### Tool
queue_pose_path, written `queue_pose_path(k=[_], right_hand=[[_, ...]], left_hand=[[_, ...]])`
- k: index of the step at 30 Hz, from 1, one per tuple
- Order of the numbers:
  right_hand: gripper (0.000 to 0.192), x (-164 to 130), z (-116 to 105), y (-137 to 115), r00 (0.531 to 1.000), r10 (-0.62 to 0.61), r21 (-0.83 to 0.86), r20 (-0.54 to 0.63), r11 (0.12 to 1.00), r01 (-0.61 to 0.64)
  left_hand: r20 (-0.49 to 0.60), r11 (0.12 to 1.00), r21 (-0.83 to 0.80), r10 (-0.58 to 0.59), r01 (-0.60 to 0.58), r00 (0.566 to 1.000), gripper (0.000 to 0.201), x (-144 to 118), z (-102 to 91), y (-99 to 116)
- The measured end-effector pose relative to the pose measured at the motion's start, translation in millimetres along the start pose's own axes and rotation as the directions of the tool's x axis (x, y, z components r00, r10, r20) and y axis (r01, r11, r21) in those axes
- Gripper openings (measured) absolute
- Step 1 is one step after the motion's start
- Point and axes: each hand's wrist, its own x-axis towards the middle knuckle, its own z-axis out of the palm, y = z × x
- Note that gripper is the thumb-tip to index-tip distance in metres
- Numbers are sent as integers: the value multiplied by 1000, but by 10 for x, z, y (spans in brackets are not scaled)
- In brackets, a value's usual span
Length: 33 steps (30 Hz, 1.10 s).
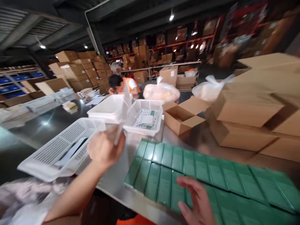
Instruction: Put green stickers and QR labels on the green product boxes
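Observation:
My left hand [105,147] is raised in front of the white baskets, its fingers closed. A thin, pale, see-through piece [119,132] stands up from its grip, too blurred to name. My right hand [197,200] hovers over the green boxes [173,162], thumb and fingers apart, with nothing between them. These glossy flat boxes lie side by side in two long rows on the metal table. Left of my left hand, a white slotted basket [48,157] contains a few flat, dark and pale items. Behind it, another white basket [131,125] holds printed green-and-white pieces.
An open cardboard box [179,123] stands behind the green rows. Large cartons [250,106] are stacked on the right. A white tub [105,109] and a tied plastic bag [161,90] sit farther back. A person in an orange vest [126,84] bends over the far side.

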Motion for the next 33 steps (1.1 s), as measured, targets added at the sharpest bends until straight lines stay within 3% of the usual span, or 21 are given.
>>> queue_pose_path(k=[1, 3, 5, 7, 9, 11, 14, 15, 16, 18, 19, 20, 22, 25, 28, 30, 31, 33], right_hand=[[44, 45, 154, -110, 993, 21, 64, 120, 998, -29], [69, 111, 460, -338, 947, 34, 218, 318, 970, -108], [83, 154, 750, -485, 916, 55, 374, 397, 902, -216], [59, 185, 990, -482, 909, 197, 431, 368, 830, -355], [37, 202, 1145, -351, 885, 365, 407, 288, 790, -458], [34, 202, 1210, -179, 861, 455, 375, 229, 775, -509], [36, 185, 1228, -15, 836, 486, 389, 255, 740, -549], [36, 183, 1235, 3, 828, 483, 402, 283, 724, -560], [36, 185, 1248, 8, 823, 479, 417, 305, 710, -567], [36, 208, 1279, 6, 821, 469, 438, 325, 695, -570], [35, 228, 1290, 9, 827, 467, 444, 313, 698, -562], [35, 251, 1292, 18, 838, 471, 450, 275, 707, -545], [35, 297, 1263, 52, 860, 501, 474, 102, 735, -485], [38, 317, 1146, 112, 818, 561, 478, -126, 757, -446], [37, 272, 1007, 118, 794, 606, 392, -55, 744, -541], [36, 258, 930, 68, 845, 534, 263, -26, 819, -510], [37, 270, 901, 23, 898, 437, 181, -39, 887, -424], [52, 335, 872, -102, 989, 139, -13, -58, 990, -140]], left_hand=[[23, 984, -80, 161, -158, 987, 22, -153, -266, 94], [136, 940, -256, 265, -225, 955, 25, -442, -652, 324], [298, 938, -336, 193, -86, 935, 23, -703, -867, 551], [450, 929, -357, 75, 102, 890, 19, -922, -970, 709], [587, 882, -368, -26, 295, 809, 17, -1086, -1005, 750], [671, 827, -349, -108, 441, 734, 26, -1197, -986, 656], [706, 754, -236, -300, 612, 641, 49, -1307, -849, 340], [738, 690, -192, -367, 697, 566, 57, -1335, -779, 218], [792, 583, -159, -407, 797, 456, 65, -1360, -705, 100], [925, 289, -83, -334, 954, 182, 72, -1396, -565, -106], [967, 159, -29, -246, 987, 68, 72, -1406, -511, -191], [987, 70, 27, -161, 997, -15, 73, -1413, -473, -263], [991, 14, 108, -80, 994, -106, 74, -1421, -444, -372], [988, 75, 149, -57, 986, -145, 64, -1445, -483, -467], [990, 161, 110, 75, 981, -123, 36, -1468, -535, -514], [987, 246, 42, 138, 968, -78, 29, -1438, -553, -553], [988, 311, -3, 145, 950, -44, 29, -1398, -557, -578], [985, 486, -119, 164, 866, 43, 25, -1258, -557, -622]])
